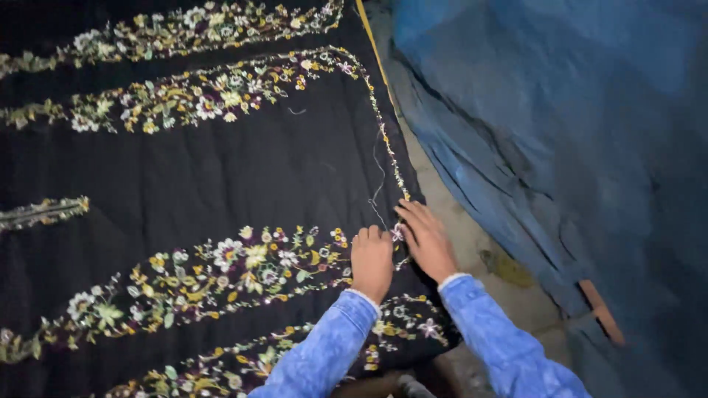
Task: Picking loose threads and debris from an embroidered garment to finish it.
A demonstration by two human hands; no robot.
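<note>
Two hands at 5 o'clock: left hand (371,259) curled, right hand (426,239) flat, pinching loose thread (378,184) on black embroidered cloth (243,173); floral bands look mostly finished, border edge left.

Matt black cloth (243,177) with raised floral embroidery (221,269); crinkled blue tarpaulin (560,125).

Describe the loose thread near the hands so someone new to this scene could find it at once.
Start from the black cloth with its floral embroidered bands. Follow its right border, a narrow stitched line of small flowers, down toward the left hand and right hand. The loose thread is a thin pale wavy strand lying on plain black just inside that border, unlike the stitched-down embroidery.
</note>
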